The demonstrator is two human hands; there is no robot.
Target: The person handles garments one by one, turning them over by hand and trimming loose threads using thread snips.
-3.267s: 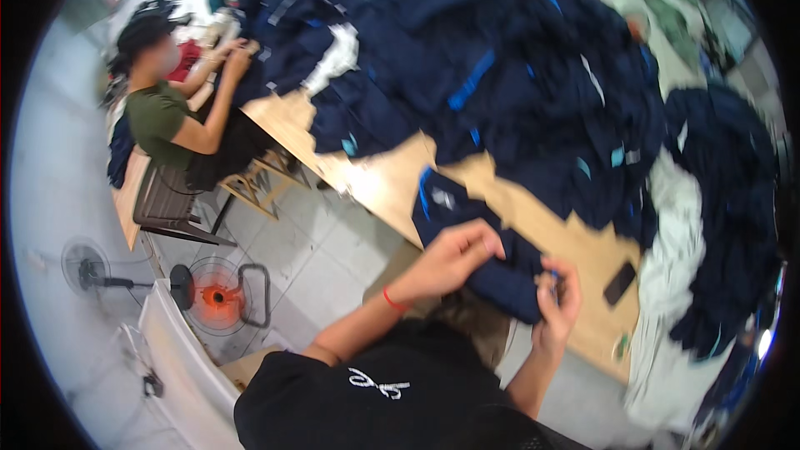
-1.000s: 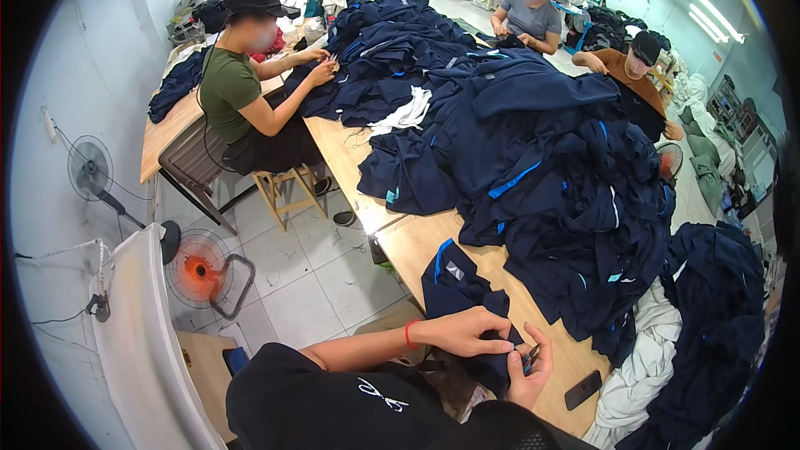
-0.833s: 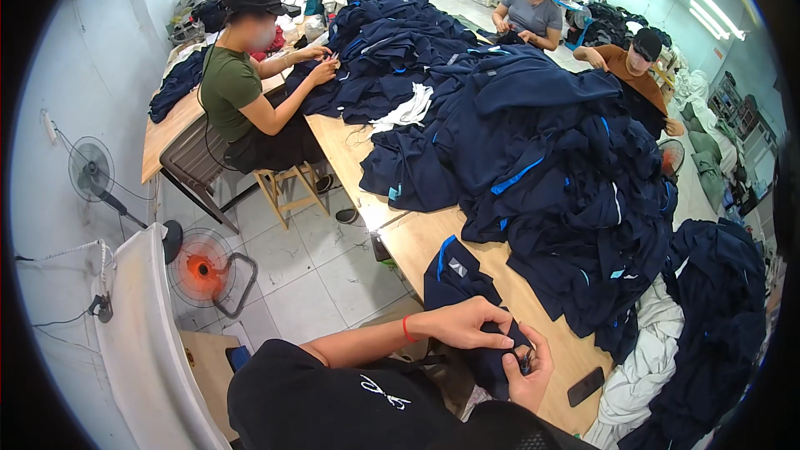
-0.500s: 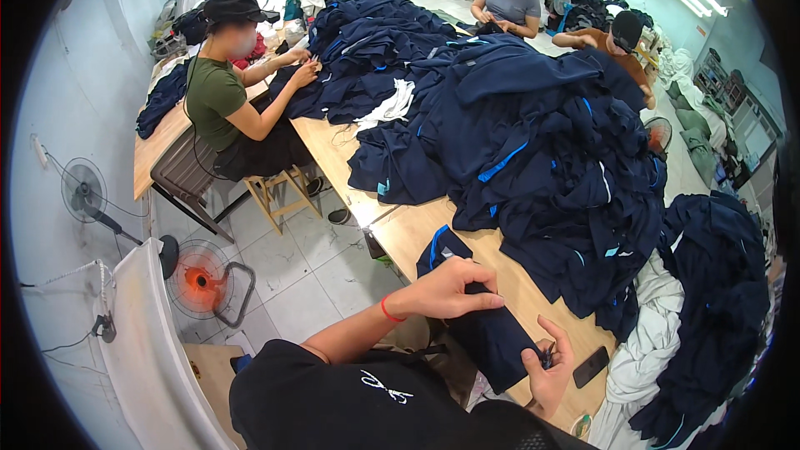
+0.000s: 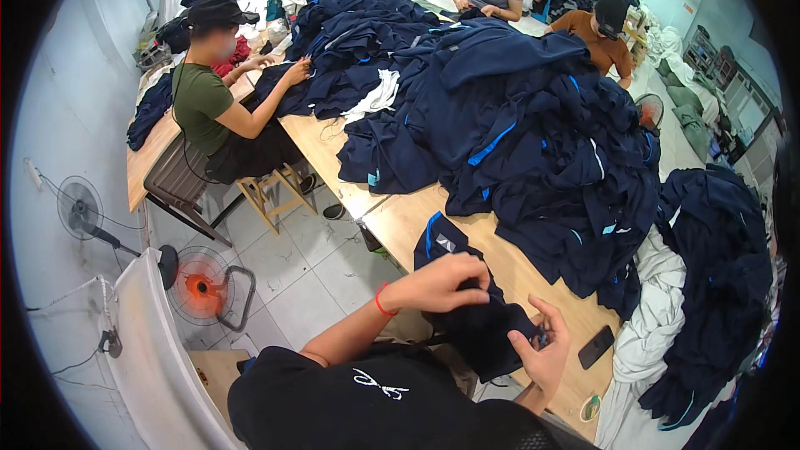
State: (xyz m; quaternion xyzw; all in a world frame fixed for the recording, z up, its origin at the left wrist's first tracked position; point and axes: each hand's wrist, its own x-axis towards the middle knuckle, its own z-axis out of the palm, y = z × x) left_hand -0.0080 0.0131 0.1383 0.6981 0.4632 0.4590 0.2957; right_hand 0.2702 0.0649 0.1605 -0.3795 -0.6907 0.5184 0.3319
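Observation:
A navy garment (image 5: 479, 337) with a bright blue strip and a small pale grey patch lies across the near table edge and hangs towards my lap. Over it, my left hand (image 5: 446, 282) is closed, fingers curled, seemingly pinching the cloth; its fingertips are partly hidden. At the garment's right side is my right hand (image 5: 546, 354), thumb and forefinger apart. A small dark, partly shiny object sits in that palm, mostly covered by the fingers, its kind unclear.
A large heap of navy garments (image 5: 533, 142) covers the table (image 5: 400, 212). To the right are a phone (image 5: 596, 347), white cloth (image 5: 654, 317) and more navy garments (image 5: 717, 283). A floor fan (image 5: 202, 287) stands left. Three co-workers sit around the heap.
My left hand has shifted slightly left and its grip on the cloth has changed. The stretched garment has slackened and bunched between my hands. The view has tilted a little.

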